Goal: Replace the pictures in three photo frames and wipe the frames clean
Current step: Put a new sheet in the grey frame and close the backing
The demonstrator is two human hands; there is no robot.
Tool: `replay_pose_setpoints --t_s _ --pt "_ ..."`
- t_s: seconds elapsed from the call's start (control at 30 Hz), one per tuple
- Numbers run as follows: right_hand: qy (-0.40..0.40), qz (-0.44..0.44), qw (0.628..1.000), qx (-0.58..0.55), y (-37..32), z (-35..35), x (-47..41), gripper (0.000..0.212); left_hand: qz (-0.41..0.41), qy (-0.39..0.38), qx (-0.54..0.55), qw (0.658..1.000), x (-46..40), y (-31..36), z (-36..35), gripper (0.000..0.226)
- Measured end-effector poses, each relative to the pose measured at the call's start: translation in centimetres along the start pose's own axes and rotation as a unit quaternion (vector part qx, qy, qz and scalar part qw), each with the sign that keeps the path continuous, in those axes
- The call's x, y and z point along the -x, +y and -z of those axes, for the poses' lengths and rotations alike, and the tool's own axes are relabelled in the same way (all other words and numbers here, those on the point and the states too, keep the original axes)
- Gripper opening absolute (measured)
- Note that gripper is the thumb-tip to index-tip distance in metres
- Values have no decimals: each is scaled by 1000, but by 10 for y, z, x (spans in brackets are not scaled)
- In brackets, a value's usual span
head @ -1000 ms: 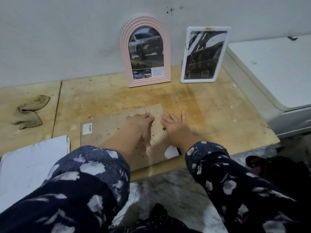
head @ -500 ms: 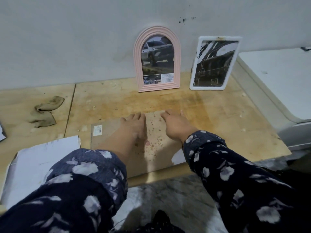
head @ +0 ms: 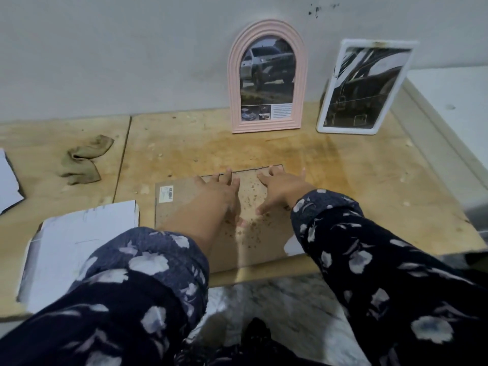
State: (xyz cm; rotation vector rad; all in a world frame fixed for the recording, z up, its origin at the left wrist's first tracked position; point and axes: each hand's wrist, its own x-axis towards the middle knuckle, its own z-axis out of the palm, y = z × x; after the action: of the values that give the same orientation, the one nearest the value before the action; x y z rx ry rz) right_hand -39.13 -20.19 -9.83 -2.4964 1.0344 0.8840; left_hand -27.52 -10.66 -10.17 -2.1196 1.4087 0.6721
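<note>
A third photo frame lies face down near the table's front edge, showing its brown speckled backing board (head: 248,202) with a barcode sticker. My left hand (head: 219,191) and my right hand (head: 282,188) lie flat on the board, fingers straight and reaching its far edge. A pink arched frame (head: 267,77) with a car picture leans on the wall. To its right leans a white rectangular frame (head: 365,87) with a dark car picture. A crumpled olive cloth (head: 84,161) sits at the left.
The wooden table (head: 356,186) is stained and has a seam left of centre. White sheets of paper (head: 79,247) lie at the front left, another white sheet (head: 8,180) at the far left edge. A white appliance (head: 454,101) adjoins the table on the right.
Both hands have slid forward along the backing board to its far edge. The camera has moved closer and turned left, bringing more of the left table into view.
</note>
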Motion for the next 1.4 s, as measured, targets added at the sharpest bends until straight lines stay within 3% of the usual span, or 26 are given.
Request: replay_pose_setpoints --t_s 0.2,0.4,0.53,0.7,0.87,1.03,1.4 --pt "34 -1 999 -6 -1 -6 -3 110 0 -5 16 1000 -2 2 -7 119" --pt "33 -16 999 -37 -6 -9 -2 109 -41 51 77 995 6 -15 -27 121" --pt "25 -31 998 -57 -22 -8 3 94 12 76 108 991 14 -42 -41 110" --pt "97 47 993 -54 -59 -14 -1 78 86 86 118 986 25 -94 -51 85" --pt "106 49 993 -27 -101 -19 -12 62 69 52 125 988 31 -115 -53 102" --pt "64 3 997 -44 -124 -15 -12 78 70 51 98 991 30 -114 -55 105" --pt "76 -2 997 30 -122 -22 -17 64 68 14 25 997 33 -114 -50 106"
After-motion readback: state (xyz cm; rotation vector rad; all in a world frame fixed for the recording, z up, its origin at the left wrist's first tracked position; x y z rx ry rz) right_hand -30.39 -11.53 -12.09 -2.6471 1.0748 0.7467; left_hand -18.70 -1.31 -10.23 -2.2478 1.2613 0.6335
